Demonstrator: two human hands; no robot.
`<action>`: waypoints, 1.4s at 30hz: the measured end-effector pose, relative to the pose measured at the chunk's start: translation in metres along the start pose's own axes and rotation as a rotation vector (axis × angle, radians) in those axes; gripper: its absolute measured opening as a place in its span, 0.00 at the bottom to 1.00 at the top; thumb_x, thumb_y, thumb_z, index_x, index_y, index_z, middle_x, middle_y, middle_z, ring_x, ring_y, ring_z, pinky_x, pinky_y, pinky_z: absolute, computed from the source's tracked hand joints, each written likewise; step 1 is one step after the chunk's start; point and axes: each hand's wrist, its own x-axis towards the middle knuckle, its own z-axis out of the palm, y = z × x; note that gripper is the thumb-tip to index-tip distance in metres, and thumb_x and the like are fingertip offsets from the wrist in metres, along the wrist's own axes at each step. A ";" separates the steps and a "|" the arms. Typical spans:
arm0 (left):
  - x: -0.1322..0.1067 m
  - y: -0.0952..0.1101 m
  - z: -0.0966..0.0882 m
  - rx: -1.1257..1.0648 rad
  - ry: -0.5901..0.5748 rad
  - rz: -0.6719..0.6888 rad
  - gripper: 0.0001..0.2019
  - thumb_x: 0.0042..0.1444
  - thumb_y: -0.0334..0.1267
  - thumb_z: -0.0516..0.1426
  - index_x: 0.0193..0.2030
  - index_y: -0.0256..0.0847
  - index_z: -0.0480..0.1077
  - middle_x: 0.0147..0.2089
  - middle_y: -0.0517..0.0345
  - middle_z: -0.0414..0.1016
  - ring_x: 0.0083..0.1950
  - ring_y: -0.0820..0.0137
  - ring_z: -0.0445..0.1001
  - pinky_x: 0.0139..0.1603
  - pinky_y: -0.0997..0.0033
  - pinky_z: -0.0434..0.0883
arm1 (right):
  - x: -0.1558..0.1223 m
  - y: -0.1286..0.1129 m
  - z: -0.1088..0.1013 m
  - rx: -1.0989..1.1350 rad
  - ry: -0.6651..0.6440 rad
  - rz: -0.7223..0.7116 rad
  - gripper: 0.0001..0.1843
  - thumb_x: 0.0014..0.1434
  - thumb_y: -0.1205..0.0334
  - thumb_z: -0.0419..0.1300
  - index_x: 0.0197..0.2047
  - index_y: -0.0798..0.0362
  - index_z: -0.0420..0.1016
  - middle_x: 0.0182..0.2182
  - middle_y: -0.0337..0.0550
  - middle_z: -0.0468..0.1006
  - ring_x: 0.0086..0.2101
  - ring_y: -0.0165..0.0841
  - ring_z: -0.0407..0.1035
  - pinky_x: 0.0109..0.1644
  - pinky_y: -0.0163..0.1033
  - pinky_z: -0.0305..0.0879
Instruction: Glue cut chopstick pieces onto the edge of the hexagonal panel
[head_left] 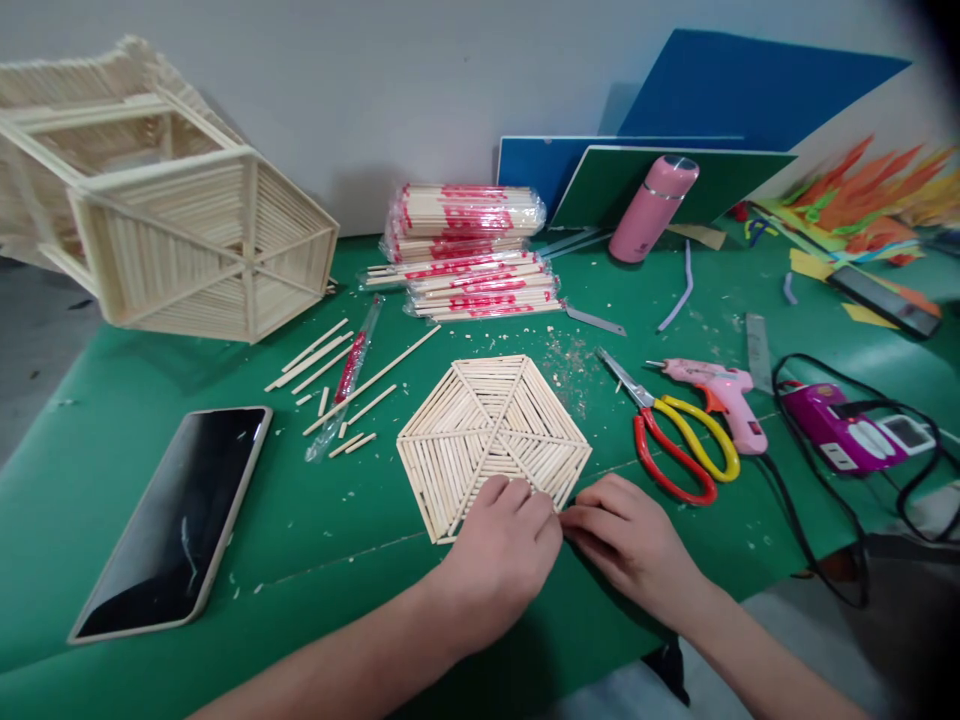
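A flat hexagonal panel of wooden sticks (491,430) lies on the green table, with spokes meeting at its middle. My left hand (510,545) is closed over the panel's near edge, fingers curled down and hiding part of it. Close beside it, my right hand (634,545) has its thumb and fingers pinched together at the panel's near right corner. Whatever sits between those fingertips is too small and covered to make out. Scissors (667,435) with red and yellow handles lie to the right of the panel, with a pink glue gun (716,395) just beyond.
Loose sticks (315,360) and a phone (176,520) lie to the left. A stick-built structure (202,240) stands behind them. Wrapped chopstick bundles (472,240), a pink bottle (652,210) and boards (720,180) are at the back. A black cord (817,560) loops near a purple device (847,430).
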 end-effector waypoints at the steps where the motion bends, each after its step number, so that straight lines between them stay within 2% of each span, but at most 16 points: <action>1: 0.000 0.000 0.001 -0.005 0.002 0.000 0.01 0.51 0.29 0.54 0.31 0.36 0.65 0.31 0.56 0.65 0.33 0.66 0.61 0.33 0.63 0.60 | 0.000 -0.001 0.000 -0.004 0.006 0.015 0.06 0.58 0.67 0.54 0.36 0.55 0.72 0.29 0.43 0.72 0.31 0.31 0.62 0.35 0.38 0.59; 9: 0.000 -0.001 0.005 -0.033 0.028 -0.020 0.03 0.54 0.30 0.53 0.30 0.37 0.65 0.31 0.56 0.65 0.34 0.66 0.61 0.34 0.63 0.60 | 0.002 -0.001 -0.002 -0.061 -0.053 0.019 0.08 0.59 0.65 0.52 0.34 0.54 0.72 0.28 0.42 0.71 0.30 0.32 0.61 0.34 0.38 0.58; 16: 0.000 -0.002 0.002 -0.083 0.039 -0.060 0.07 0.56 0.31 0.51 0.28 0.38 0.64 0.31 0.57 0.65 0.34 0.67 0.61 0.34 0.65 0.60 | 0.005 0.000 -0.003 -0.111 -0.144 0.012 0.09 0.60 0.67 0.49 0.34 0.54 0.70 0.30 0.44 0.70 0.33 0.33 0.61 0.36 0.39 0.59; 25: 0.002 -0.001 0.001 -0.132 0.058 -0.102 0.08 0.56 0.30 0.50 0.27 0.38 0.65 0.30 0.57 0.66 0.34 0.68 0.61 0.34 0.65 0.61 | 0.005 0.001 -0.003 -0.178 -0.184 0.010 0.07 0.59 0.69 0.50 0.34 0.55 0.68 0.31 0.44 0.69 0.33 0.34 0.60 0.36 0.40 0.59; 33: 0.002 0.003 0.001 -0.192 0.150 -0.152 0.10 0.57 0.31 0.49 0.26 0.37 0.66 0.28 0.57 0.65 0.32 0.69 0.61 0.33 0.66 0.60 | 0.008 -0.006 -0.013 -0.268 -0.184 -0.001 0.07 0.58 0.69 0.50 0.32 0.53 0.67 0.30 0.42 0.69 0.33 0.34 0.59 0.36 0.39 0.55; 42: 0.001 0.006 0.001 -0.354 0.246 -0.233 0.12 0.58 0.33 0.47 0.29 0.38 0.69 0.28 0.56 0.67 0.32 0.70 0.64 0.32 0.67 0.62 | 0.017 -0.017 -0.028 -0.373 -0.212 -0.004 0.07 0.58 0.69 0.50 0.31 0.53 0.67 0.30 0.42 0.69 0.32 0.34 0.60 0.36 0.41 0.54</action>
